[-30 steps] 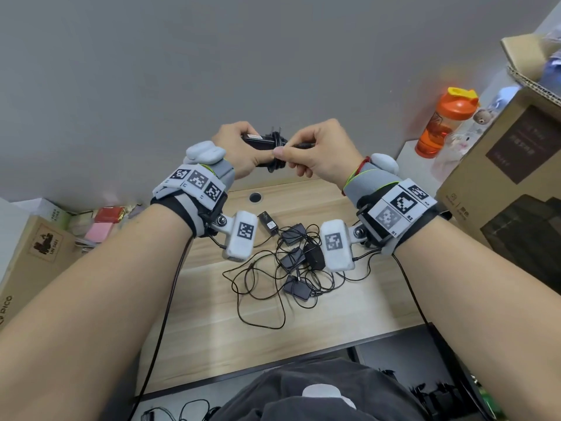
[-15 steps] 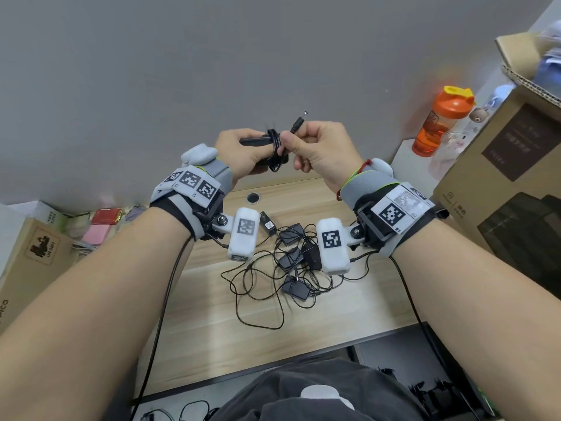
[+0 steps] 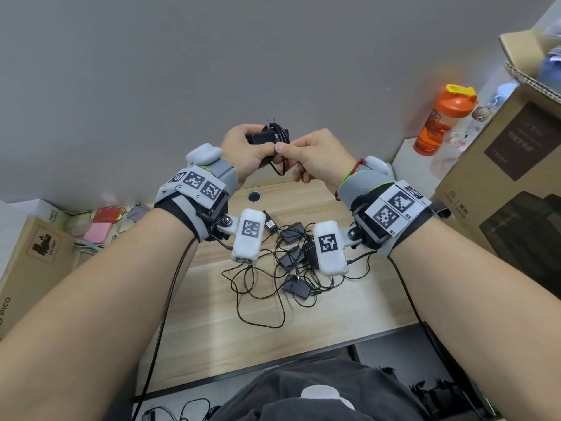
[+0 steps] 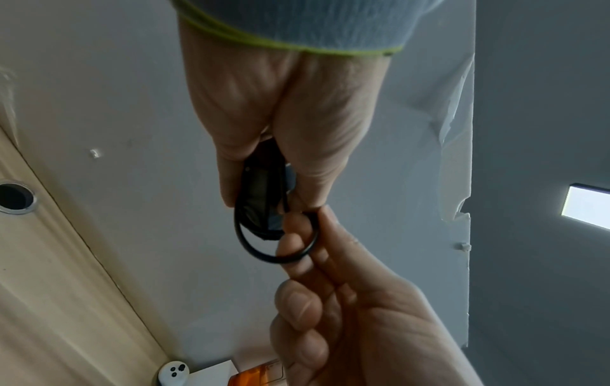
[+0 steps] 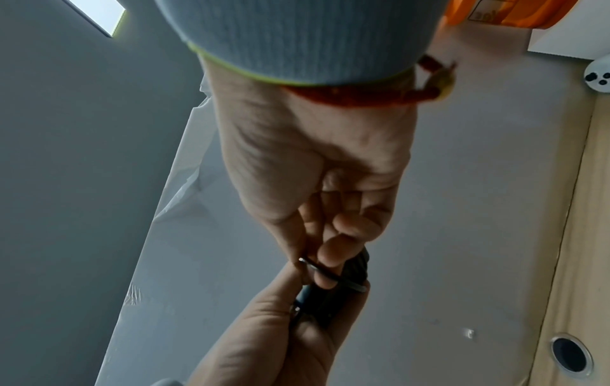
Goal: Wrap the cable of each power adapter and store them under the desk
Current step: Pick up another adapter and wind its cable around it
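My left hand [image 3: 246,153] grips a black power adapter [image 3: 264,136] raised in front of the grey wall, prongs pointing up. Its thin black cable [image 3: 280,165] is coiled around the body, with one small loop hanging below. My right hand [image 3: 309,153] pinches the cable end against the adapter between thumb and forefinger. In the left wrist view the adapter [image 4: 261,198] sits between the left fingers and the loop of cable [image 4: 264,256] runs to the right fingertips [image 4: 297,229]. In the right wrist view the cable end [image 5: 327,273] lies under the right forefinger. Several more adapters [image 3: 296,288] lie tangled on the desk.
The wooden desk [image 3: 212,314] has a cable hole [image 3: 254,196] near the wall. An orange bottle [image 3: 443,120] and large cardboard boxes [image 3: 510,189] stand at the right. A cardboard box [image 3: 27,262] and small packets [image 3: 103,223] sit at the left.
The free plug end that stuck up from my right hand has been brought down against the adapter. The adapter has turned so its prongs point up, and a small loop hangs below.
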A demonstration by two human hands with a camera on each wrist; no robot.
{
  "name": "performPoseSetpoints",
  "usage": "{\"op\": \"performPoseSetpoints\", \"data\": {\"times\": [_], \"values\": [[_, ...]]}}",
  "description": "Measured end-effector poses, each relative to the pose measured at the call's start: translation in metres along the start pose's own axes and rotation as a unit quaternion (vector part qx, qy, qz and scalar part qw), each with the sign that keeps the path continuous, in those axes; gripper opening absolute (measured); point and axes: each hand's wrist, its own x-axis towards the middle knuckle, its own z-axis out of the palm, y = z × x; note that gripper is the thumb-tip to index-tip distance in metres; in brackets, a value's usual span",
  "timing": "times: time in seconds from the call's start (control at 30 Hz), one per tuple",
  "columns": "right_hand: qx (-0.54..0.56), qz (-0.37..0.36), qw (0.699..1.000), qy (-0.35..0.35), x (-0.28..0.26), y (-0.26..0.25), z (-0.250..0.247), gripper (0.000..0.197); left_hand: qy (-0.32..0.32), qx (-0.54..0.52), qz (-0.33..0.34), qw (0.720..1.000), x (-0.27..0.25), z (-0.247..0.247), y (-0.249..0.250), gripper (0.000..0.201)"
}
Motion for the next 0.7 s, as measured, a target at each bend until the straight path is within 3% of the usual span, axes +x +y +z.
{"op": "performPoseSetpoints", "data": {"times": [0.07, 0.2, 0.33, 0.47, 0.6, 0.7], "values": [[-0.011, 0.026, 1.000, 0.005, 0.002, 0.000, -0.002, 0.033, -0.008, 0.012, 0.000, 1.000, -0.001, -0.001, 0.000, 0.057], [-0.001, 0.071, 0.997, 0.019, 0.003, 0.000, -0.003, 0.030, -0.022, 0.021, 0.013, 0.999, -0.002, 0.000, -0.002, 0.056], [0.039, 0.097, 0.994, 0.044, 0.004, -0.001, -0.002, 0.024, -0.013, 0.071, 0.036, 0.997, -0.002, 0.000, -0.002, 0.074], [0.043, 0.092, 0.992, 0.073, 0.007, 0.004, -0.001, 0.023, -0.013, 0.099, 0.064, 0.993, -0.001, 0.001, -0.002, 0.065], [0.044, 0.079, 0.986, 0.141, 0.011, 0.013, 0.001, 0.027, -0.019, 0.098, 0.062, 0.993, 0.000, -0.001, -0.001, 0.071], [0.077, 0.060, 0.985, 0.144, 0.014, 0.015, 0.001, 0.029, -0.034, 0.083, 0.054, 0.994, -0.002, -0.002, -0.001, 0.074]]}}
